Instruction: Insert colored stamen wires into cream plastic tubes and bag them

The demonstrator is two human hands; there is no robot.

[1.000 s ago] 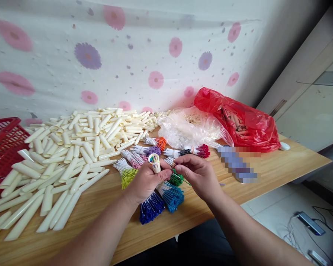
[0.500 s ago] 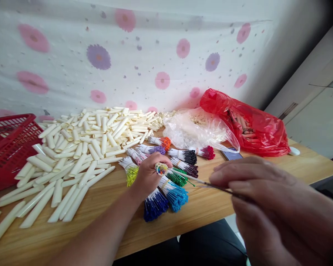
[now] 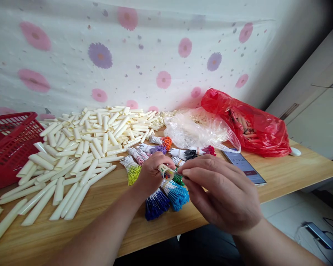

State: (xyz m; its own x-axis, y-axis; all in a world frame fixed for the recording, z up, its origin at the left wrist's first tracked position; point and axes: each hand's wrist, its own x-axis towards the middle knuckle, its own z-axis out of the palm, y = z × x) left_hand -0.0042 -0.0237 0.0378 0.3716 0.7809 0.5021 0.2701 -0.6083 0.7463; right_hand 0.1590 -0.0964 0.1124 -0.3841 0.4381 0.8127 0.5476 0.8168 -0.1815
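My left hand [image 3: 152, 173] is closed around a cream plastic tube [image 3: 166, 170], its open end facing me and several coloured tips showing inside. At the tube's mouth, my right hand [image 3: 219, 188] pinches a thin pen refill [image 3: 178, 171], mostly hidden by the fingers. Below and behind the hands lie bundles of white refills with coloured ends: dark blue [image 3: 157, 205], light blue [image 3: 175, 194], yellow [image 3: 132, 171], black [image 3: 183, 153], orange [image 3: 162, 141] and purple [image 3: 152, 148]. A green bundle [image 3: 179, 180] is partly covered by the hands.
A large heap of cream tubes [image 3: 91, 147] spreads across the table's left side, beside a red basket [image 3: 13, 147]. Toward the back right are a clear plastic bag [image 3: 199, 127], a red bag [image 3: 269, 129] and a phone [image 3: 244, 166]. The table's front edge runs below my hands.
My right hand has moved left and away from the camera, up to the tube's mouth, and much less of the refill shows. The phone is now uncovered. The left hand is nearly still, the tube slightly turned.
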